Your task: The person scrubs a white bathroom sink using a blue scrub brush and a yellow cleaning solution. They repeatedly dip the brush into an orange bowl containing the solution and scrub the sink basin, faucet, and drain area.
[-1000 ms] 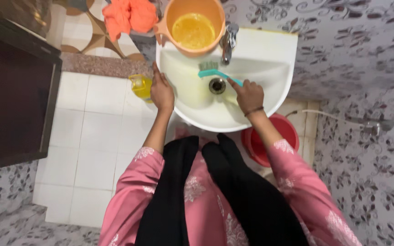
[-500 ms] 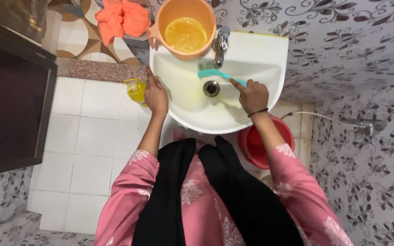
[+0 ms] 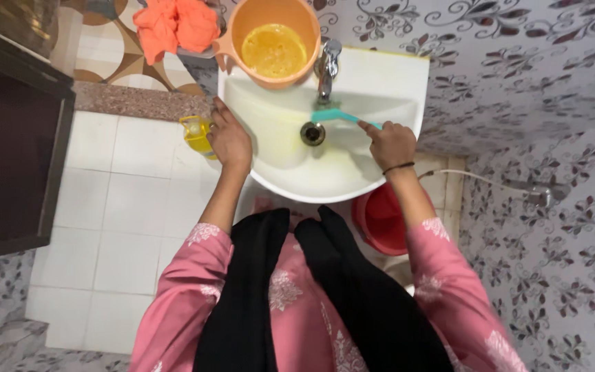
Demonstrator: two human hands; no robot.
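Observation:
I look straight down at a white wash basin (image 3: 387, 83) with a drain (image 3: 312, 133) and a metal tap (image 3: 326, 65). My right hand (image 3: 392, 143) grips the handle of a teal brush (image 3: 337, 116), whose head lies inside the bowl just under the tap. My left hand (image 3: 228, 138) rests on the basin's left rim and holds a small yellow bottle (image 3: 197, 133) outside the bowl. An orange mug (image 3: 271, 41) with yellowish liquid stands on the basin's back edge.
An orange cloth (image 3: 175, 24) lies behind the basin on the left. A red bucket (image 3: 382, 219) stands on the floor under the basin's right side. A dark cabinet (image 3: 8, 151) fills the left; white floor tiles (image 3: 125, 200) lie beside it. Patterned wall tiles and a hose (image 3: 476, 180) are at right.
The view has shifted slightly. My right hand and the brush have moved a little toward the tap. My left hand stays on the rim with the bottle.

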